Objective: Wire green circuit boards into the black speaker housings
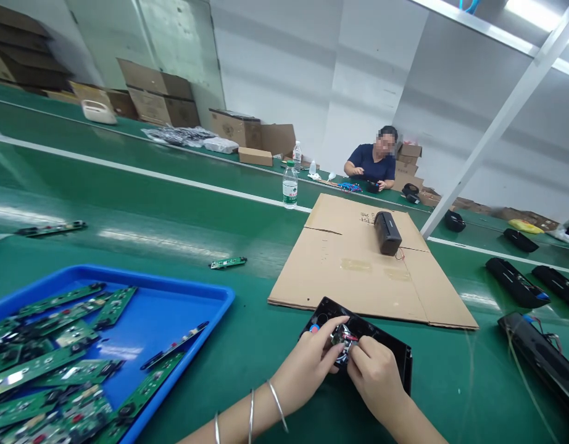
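Above a glossy black casing (399, 353) on the green bench, my left hand (305, 364) grips a small round silvery part with wires (344, 340) between thumb and fingers. My right hand (376, 371) is closed at the right side of that part, fingertips pinched by its red wire. What the right fingertips hold is too small to make out. A blue and red spot shows on the casing beside my left fingers. The lower part of the casing is hidden behind both hands.
At left stands a blue tray (173, 285) of green circuit boards. Another board (228, 263) lies beyond it. Flat cardboard (321, 265) ahead bears a black speaker-like box (387, 233). A bottle (290, 186) stands behind. Black housings (516, 282) line the right. A person (372, 161) works opposite.
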A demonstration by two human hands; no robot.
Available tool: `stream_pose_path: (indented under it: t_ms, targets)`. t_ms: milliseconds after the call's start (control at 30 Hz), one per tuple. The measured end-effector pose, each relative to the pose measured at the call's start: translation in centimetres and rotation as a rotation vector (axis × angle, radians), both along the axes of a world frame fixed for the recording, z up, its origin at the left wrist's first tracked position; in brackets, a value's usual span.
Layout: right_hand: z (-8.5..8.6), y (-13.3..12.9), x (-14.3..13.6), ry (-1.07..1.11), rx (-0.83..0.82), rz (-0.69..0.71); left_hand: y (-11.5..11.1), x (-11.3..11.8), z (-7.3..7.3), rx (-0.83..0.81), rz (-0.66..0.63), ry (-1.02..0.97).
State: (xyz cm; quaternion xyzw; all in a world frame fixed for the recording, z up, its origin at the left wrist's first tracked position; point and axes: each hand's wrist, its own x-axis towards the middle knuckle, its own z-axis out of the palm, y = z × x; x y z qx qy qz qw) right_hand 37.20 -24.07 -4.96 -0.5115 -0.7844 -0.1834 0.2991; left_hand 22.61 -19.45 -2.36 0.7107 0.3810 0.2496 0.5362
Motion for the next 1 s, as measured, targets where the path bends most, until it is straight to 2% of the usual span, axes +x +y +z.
stream_pose_path:
  t_ms: [100,333,433,600,767,1000]
  targets:
    - [-0.1,-0.1,-0.1,0.025,-0.023,-0.016,-0.1,0.1,0.0,-0.036,0.018,-0.028]
    - [0.3,-0.3,0.0,0.120,-0.163,0.046,-0.7,-0.2,0.0,0.080,0.001,-0.025]
    - [0.7,-0.2,0.1,0.290,-0.277,0.070,-0.3,-0.5,0.2,0.091,-0.020,-0.035]
    - [1.1,0.2,0.3,0.617,-0.503,-0.012,0.7,-1.2,0.9,0.177,-0.140,-0.044]
    - [1.9,0.3,0.4,0.551,-0.573,0.049,1.2,-1.4,1.1,0.368,-0.245,-0.015]
    - [1.5,-0.1,0.2,0.524,-0.517,0.026,0.6,-1.0,0.8,0.243,-0.163,-0.056]
